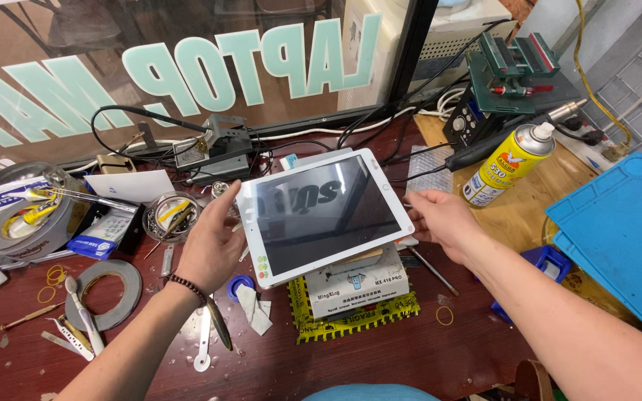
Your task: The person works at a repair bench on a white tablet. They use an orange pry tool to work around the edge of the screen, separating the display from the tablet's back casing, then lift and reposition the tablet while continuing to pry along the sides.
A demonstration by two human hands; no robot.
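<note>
A white-framed tablet (321,215) with a dark, reflective screen is held tilted above a small white machine (358,282) that stands on a yellow mat (351,315). My left hand (209,241), with a bead bracelet at the wrist, grips the tablet's left edge. My right hand (443,219) holds its right edge, fingers at the side.
A yellow spray can (507,163) lies on the wooden board at the right, next to a blue mat (626,230). Tape rolls (109,293), tweezers (76,338), a round dish of tools (169,215) and cables crowd the left of the red-brown bench. A green vise (514,67) stands at the back.
</note>
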